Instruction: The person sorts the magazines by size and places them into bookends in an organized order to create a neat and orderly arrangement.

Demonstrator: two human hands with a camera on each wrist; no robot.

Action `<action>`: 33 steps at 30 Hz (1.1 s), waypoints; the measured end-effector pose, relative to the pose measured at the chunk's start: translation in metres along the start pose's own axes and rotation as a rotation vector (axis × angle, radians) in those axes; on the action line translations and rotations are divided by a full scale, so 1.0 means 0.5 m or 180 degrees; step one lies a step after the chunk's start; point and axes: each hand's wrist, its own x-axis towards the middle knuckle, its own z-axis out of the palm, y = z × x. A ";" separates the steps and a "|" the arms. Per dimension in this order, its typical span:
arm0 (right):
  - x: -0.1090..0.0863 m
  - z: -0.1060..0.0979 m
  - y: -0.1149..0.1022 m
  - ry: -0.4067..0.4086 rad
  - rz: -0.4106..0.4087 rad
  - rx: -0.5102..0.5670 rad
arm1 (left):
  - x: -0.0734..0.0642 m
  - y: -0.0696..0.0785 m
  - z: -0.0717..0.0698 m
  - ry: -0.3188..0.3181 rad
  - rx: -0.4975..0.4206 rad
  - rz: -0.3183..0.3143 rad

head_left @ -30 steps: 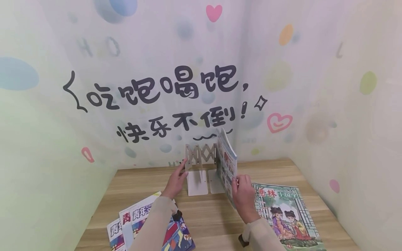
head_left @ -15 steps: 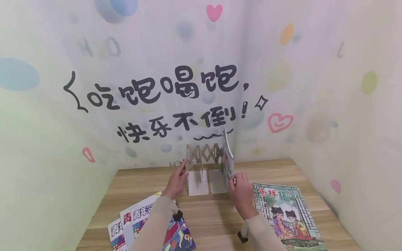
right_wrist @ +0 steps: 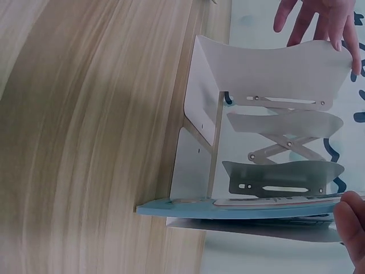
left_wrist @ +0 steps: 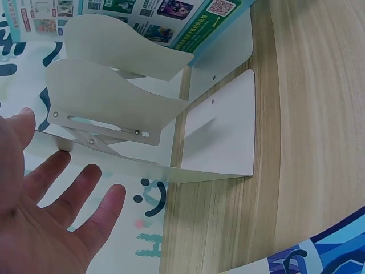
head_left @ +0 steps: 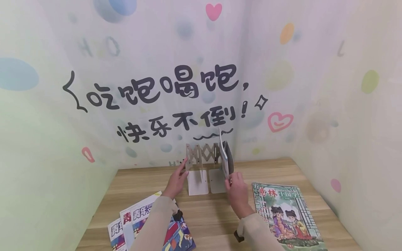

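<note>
A white expandable bookend rack with upright dividers and a crossed-bar lattice stands at the table's back. My left hand steadies its left end panel, thumb on the inner side and the other fingers outside. With thumb and fingers, my right hand pinches the near edge of a thin magazine. In the right wrist view, the magazine's light blue edge lies between a divider and the right end panel. That magazine stands upright, and only part of my right hand shows there.
Several overlapping magazines lie on the left of the wooden table, partly under my left forearm. A magazine with two drawn figures lies flat on the right. Printed curtain walls close in the back and sides.
My right hand has moved left and slightly forward with the magazine, which has turned edge-on and now sits inside the right end panel. My left hand keeps its place on the rack.
</note>
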 end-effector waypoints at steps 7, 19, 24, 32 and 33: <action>-0.002 0.006 -0.010 0.0116 -0.0117 0.0075 | 0.001 -0.001 0.001 0.0005 0.0012 0.0009; -0.001 0.014 -0.033 -0.0085 0.0016 0.0008 | 0.000 -0.001 0.000 0.0011 0.0000 0.0062; 0.000 0.017 -0.036 -0.0067 -0.0034 0.0013 | 0.000 -0.001 0.000 0.0009 -0.0013 0.0060; -0.005 0.027 -0.033 -0.0014 -0.0053 0.0094 | 0.002 -0.002 0.002 0.0002 0.0000 0.0048; -0.006 0.028 -0.033 -0.0011 -0.0056 0.0094 | 0.002 -0.002 0.002 0.0004 0.0001 0.0047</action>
